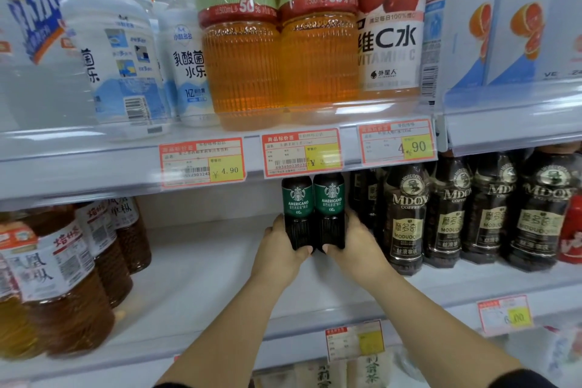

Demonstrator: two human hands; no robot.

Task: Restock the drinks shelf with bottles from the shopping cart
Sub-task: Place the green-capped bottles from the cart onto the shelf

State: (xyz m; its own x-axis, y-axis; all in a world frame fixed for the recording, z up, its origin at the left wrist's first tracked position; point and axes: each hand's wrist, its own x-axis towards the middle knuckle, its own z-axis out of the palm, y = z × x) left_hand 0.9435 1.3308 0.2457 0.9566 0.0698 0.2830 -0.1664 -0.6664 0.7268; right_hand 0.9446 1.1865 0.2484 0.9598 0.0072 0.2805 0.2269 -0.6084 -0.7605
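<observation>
Your left hand (283, 249) grips one Americano bottle (297, 214), your right hand (356, 242) the other (329, 211), side by side, touching, on the shelf (201, 264) just left of the Moduoqi bottles (406, 217). Slide both back together, upright, labels forward.

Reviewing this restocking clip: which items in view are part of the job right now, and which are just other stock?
In use: two green-label Americano bottles, side by side and upright, left hand on one, right hand on the other; middle shelf.

Other stock: dark coffee bottles, brown tea bottles, amber tea bottles, vitamin C bottle, white yogurt-drink bottles.
</observation>
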